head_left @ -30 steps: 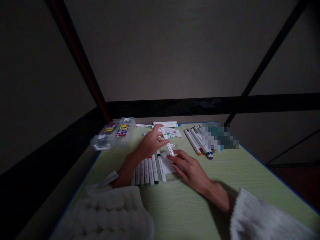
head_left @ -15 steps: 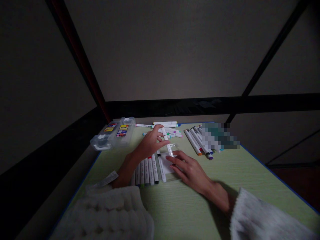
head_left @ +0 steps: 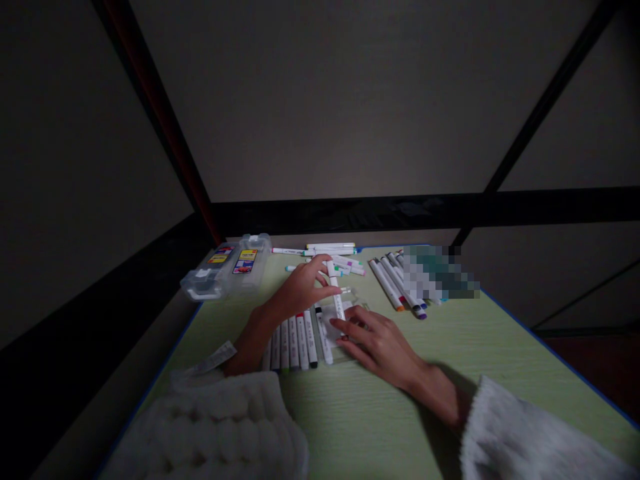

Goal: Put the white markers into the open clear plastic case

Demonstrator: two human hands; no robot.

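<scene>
A white marker (head_left: 337, 298) slants between my two hands above a clear plastic case (head_left: 343, 357). My left hand (head_left: 303, 287) grips its upper part between thumb and fingers. At its lower end, my right hand (head_left: 375, 337) closes thumb and fingertips around the barrel. Below my left wrist, several white markers (head_left: 293, 343) lie side by side in a row, their ends in black, green and grey. One more marker (head_left: 323, 337) rests just right of that row, under the held one. My left forearm hides part of the row.
Two clear latched boxes (head_left: 253, 273) with colourful labels stand at the table's back left. Loose markers (head_left: 330, 248) lie along the back edge. Another group of markers (head_left: 390, 283) lies at the right, beside a blurred-out patch. The table (head_left: 360, 427) has a blue edge.
The held marker has come down slightly toward me and stands a little steeper. Both hands keep their hold, with the right fingers shifted slightly lower.
</scene>
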